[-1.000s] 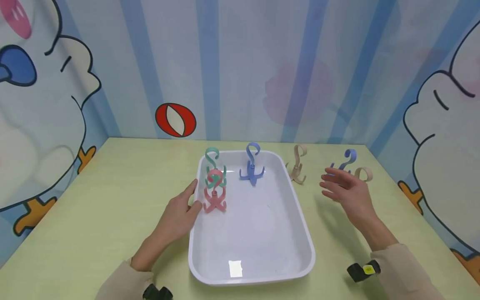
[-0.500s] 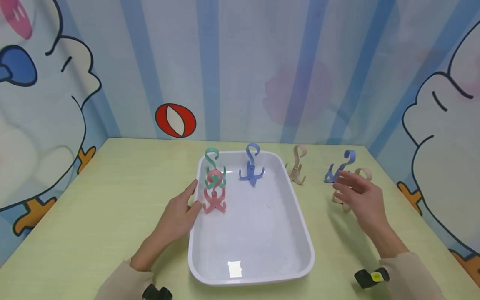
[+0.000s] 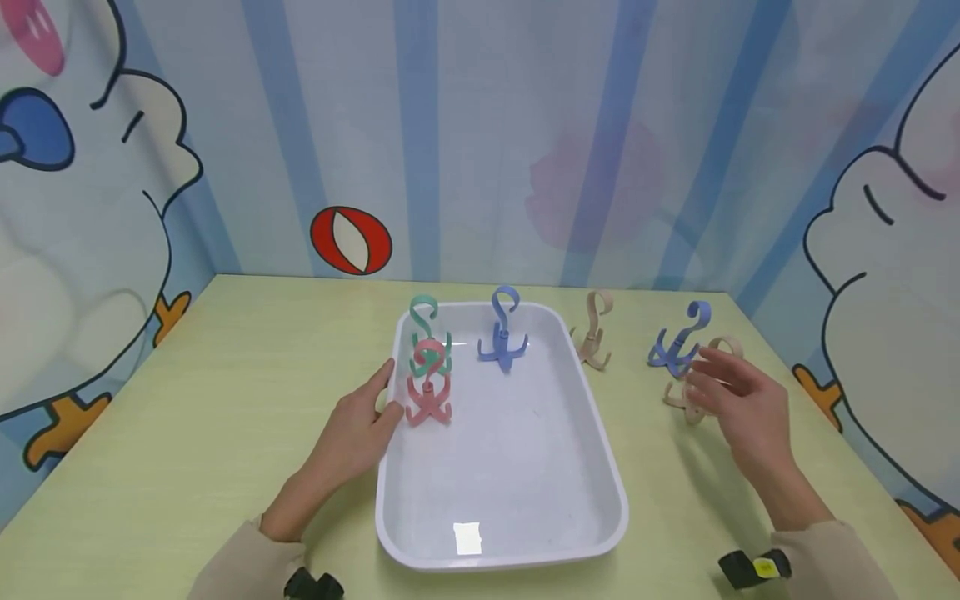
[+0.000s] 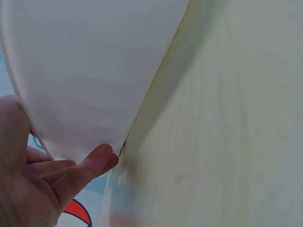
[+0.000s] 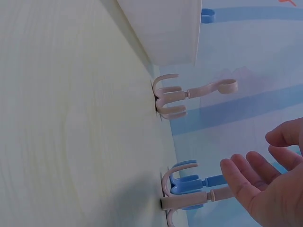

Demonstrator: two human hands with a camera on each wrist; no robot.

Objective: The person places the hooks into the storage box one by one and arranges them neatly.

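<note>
My left hand [image 3: 356, 433] holds the left wall of a white tray [image 3: 502, 492]; in the left wrist view its fingers [image 4: 97, 161] press the outer wall. A green swivel hook hanger [image 3: 423, 308], a pink one [image 3: 429, 404] and a blue one [image 3: 504, 342] stand upright inside the tray. Right of it my right hand [image 3: 750, 408] hovers with loosely bent, spread fingers beside a beige hook hanger [image 3: 682, 400], partly hiding it. Whether the fingertips touch its stem I cannot tell. Just behind stands another blue hook hanger [image 3: 675, 350], tilted in the head view.
Another beige hook hanger [image 3: 592, 337] stands by the tray's far right corner. The pale yellow tabletop [image 3: 225, 400] ends at a wall [image 3: 480, 167] with blue stripes and cartoon prints.
My right hand has moved right and slightly down, from in front of the blue hook hanger to the near beige one, uncovering the blue one. My left hand and the tray stay in place.
</note>
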